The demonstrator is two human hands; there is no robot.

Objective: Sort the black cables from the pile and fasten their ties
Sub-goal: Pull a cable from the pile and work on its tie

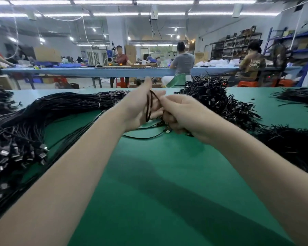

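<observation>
At nine o'clock on the green table lies a long bundle of straight black cables, banded with pale ties, its metal plugs crowding toward eight o'clock. Just above the centre, the left hand is raised with straight fingers spread, and a coiled black cable is looped against its palm. The right hand, touching it at about one o'clock of centre, has fingers curled, pinching the same coil; a loose cable tail with a USB plug trails beneath. A tangled heap of coiled cables sits at one o'clock, more black strands at three o'clock.
</observation>
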